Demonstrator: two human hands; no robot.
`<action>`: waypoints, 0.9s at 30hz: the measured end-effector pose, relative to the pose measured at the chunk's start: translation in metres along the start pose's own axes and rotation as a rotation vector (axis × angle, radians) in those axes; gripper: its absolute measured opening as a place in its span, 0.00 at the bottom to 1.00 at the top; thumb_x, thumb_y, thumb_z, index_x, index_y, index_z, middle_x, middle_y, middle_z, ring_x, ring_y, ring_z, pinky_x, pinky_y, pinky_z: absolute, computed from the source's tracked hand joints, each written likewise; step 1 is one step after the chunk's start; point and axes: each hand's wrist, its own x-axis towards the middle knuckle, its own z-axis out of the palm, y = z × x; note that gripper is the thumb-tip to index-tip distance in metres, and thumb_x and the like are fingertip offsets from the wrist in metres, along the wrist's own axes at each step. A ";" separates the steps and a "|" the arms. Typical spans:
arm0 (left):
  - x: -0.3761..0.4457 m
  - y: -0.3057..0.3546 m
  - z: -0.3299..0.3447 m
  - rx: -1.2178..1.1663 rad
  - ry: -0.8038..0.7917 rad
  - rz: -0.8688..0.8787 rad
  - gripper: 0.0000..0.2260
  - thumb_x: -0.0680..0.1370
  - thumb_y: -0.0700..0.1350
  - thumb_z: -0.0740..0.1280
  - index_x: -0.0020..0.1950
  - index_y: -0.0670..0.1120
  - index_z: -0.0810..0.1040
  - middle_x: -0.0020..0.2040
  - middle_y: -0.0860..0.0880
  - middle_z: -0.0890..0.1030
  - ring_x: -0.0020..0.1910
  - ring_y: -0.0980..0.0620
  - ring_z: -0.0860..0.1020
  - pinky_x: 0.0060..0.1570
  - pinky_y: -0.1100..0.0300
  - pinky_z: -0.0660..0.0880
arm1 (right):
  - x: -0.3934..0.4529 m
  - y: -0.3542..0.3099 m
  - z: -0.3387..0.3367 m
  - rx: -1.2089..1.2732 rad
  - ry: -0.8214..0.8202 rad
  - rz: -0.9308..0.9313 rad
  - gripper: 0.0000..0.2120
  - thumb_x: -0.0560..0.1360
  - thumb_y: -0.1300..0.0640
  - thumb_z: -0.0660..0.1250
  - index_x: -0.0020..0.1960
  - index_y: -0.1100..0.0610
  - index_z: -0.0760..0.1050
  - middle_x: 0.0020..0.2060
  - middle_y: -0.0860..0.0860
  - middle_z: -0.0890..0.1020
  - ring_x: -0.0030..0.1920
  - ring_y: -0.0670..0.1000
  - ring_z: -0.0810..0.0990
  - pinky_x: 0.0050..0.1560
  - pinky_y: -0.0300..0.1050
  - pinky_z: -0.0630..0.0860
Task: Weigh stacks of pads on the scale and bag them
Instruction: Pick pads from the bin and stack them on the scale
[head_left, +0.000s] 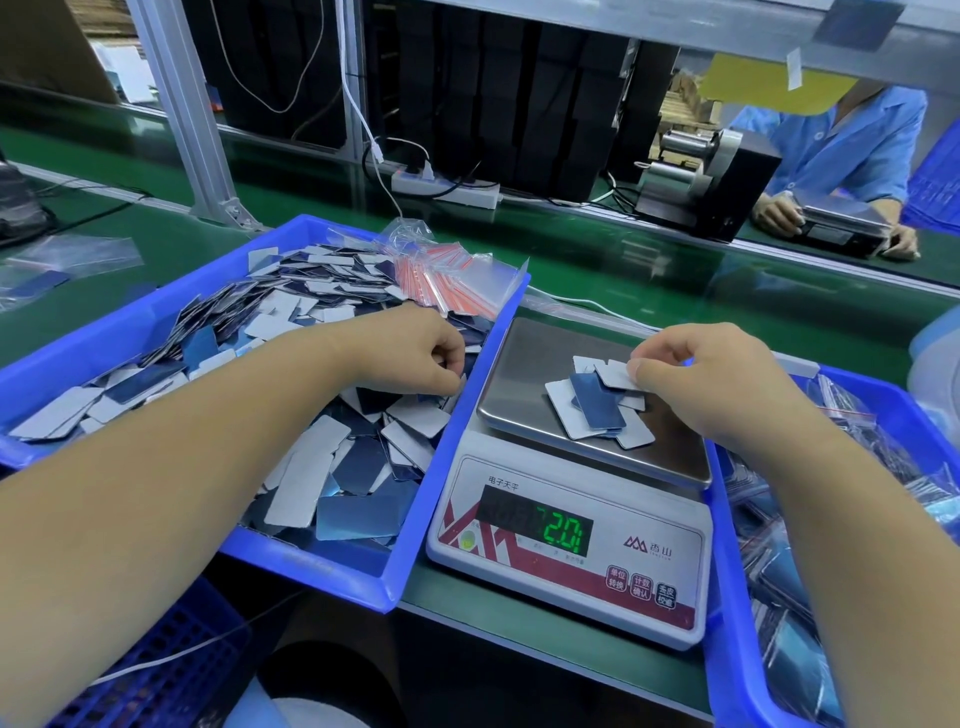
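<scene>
A: What is gripped?
B: A flat white pad (615, 375) is pinched by the right hand (696, 374) over the scale (571, 519), whose steel pan carries rectangular pads (597, 410).
A: And the left hand (410, 353)?
B: Curled among glossy pads in the blue plastic bin (415, 525); any grasp is hidden.

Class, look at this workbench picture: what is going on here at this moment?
A person is weighing small pads. The right hand pinches a white pad over a small pile of pads on the scale, whose display glows green. The left hand reaches into the left bin, fingers curled among loose pads. Clear bags lie at that bin's far end; a right bin holds filled bags.
</scene>
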 end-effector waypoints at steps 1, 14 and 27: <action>0.000 0.000 0.000 -0.010 -0.001 -0.006 0.04 0.73 0.45 0.69 0.39 0.51 0.80 0.25 0.60 0.74 0.26 0.62 0.70 0.27 0.72 0.66 | 0.000 0.000 0.000 0.000 0.000 -0.001 0.07 0.76 0.50 0.68 0.40 0.45 0.80 0.39 0.41 0.82 0.42 0.41 0.77 0.36 0.39 0.70; -0.004 0.001 -0.004 -0.099 0.051 -0.024 0.08 0.74 0.40 0.67 0.40 0.51 0.81 0.26 0.58 0.73 0.26 0.61 0.70 0.27 0.71 0.67 | 0.000 -0.001 0.001 -0.010 0.000 -0.015 0.07 0.76 0.49 0.68 0.39 0.44 0.80 0.39 0.41 0.82 0.42 0.41 0.77 0.37 0.40 0.71; -0.007 0.000 -0.009 -0.215 0.234 0.034 0.11 0.75 0.37 0.62 0.48 0.53 0.77 0.30 0.59 0.72 0.29 0.61 0.68 0.31 0.73 0.67 | 0.000 0.000 0.000 0.009 0.002 -0.017 0.07 0.76 0.50 0.68 0.40 0.44 0.80 0.38 0.39 0.82 0.42 0.41 0.77 0.36 0.39 0.71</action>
